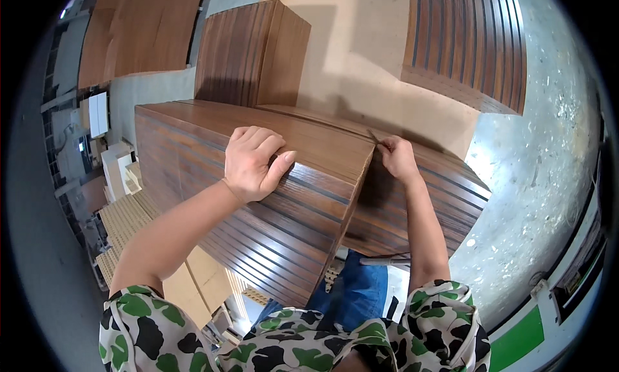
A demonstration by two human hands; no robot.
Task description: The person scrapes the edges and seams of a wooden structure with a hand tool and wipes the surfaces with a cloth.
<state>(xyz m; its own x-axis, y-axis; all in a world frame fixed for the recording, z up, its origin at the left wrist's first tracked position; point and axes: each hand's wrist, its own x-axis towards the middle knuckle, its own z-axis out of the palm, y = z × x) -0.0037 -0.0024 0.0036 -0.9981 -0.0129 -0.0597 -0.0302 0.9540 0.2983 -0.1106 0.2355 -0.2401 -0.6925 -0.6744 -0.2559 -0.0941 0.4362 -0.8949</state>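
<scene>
A thick brown wood-grain block or panel stack (277, 211), its front face striped with dark grooves, stands tilted in front of me. My left hand (253, 162) lies on its upper edge, fingers curled over the plain top side and thumb stretched along the edge. At the block's right corner, my right hand (400, 158) is closed, its fingertips pinching a small thin dark sliver (373, 137). Whether that is a tool or a strip of the edge, I cannot tell. Close behind the corner, under my right forearm, leans another grooved brown panel (438, 191).
Another grooved brown block (248, 53) stands behind, and one more (464, 43) lies far right on a tan board (361, 56). Plain brown panels (145, 30) are at the far left. Tan slatted pieces (132, 227) lie at lower left. Grey floor (541, 178) runs along the right.
</scene>
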